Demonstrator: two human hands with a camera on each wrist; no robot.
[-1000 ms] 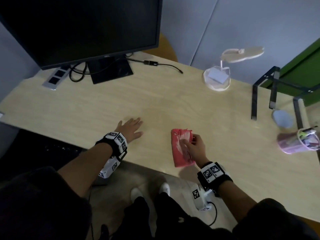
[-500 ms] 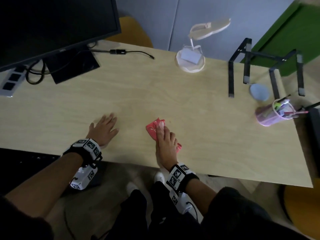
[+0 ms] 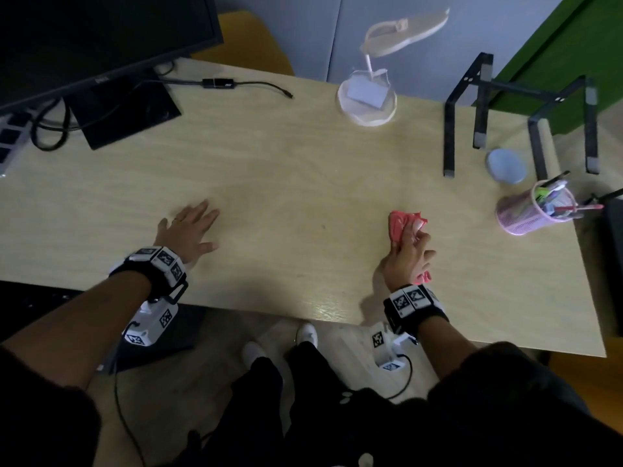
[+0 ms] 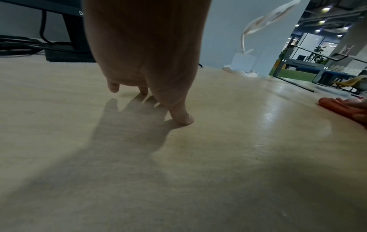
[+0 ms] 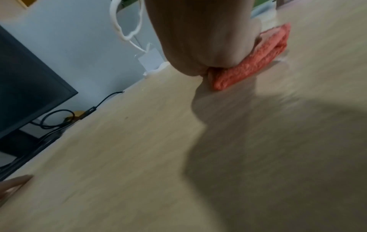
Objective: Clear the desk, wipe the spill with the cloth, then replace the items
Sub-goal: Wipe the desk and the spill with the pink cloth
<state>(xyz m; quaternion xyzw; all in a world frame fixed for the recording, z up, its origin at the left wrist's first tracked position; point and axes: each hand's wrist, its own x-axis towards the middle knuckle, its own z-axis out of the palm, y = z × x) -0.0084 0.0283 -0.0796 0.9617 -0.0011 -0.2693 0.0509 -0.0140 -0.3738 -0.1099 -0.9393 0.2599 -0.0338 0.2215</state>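
On the pale wooden desk [image 3: 303, 163] a crumpled red cloth [image 3: 397, 224] lies right of centre, near the front edge. My right hand [image 3: 409, 251] lies on top of it, fingers bunched over the fabric; cloth sticks out beyond the fingertips and by the thumb. In the right wrist view the palm presses the cloth [image 5: 248, 72] onto the wood. Flat on the desk to the left rests my left hand [image 3: 188, 230], fingers spread and holding nothing. The left wrist view shows the thumb tip [image 4: 184, 119] touching the wood and the cloth [image 4: 337, 106] far right.
A black monitor [image 3: 84, 38] with cables stands at the back left. A white desk lamp [image 3: 367, 99] is at the back centre. At the right stand a black laptop stand [image 3: 519, 106], a blue disc [image 3: 507, 165] and a pink pen cup [image 3: 532, 210].
My right hand has slid the cloth to the right along the desk and the cloth has crumpled. My left hand has stayed flat in place. The head view has swung right.
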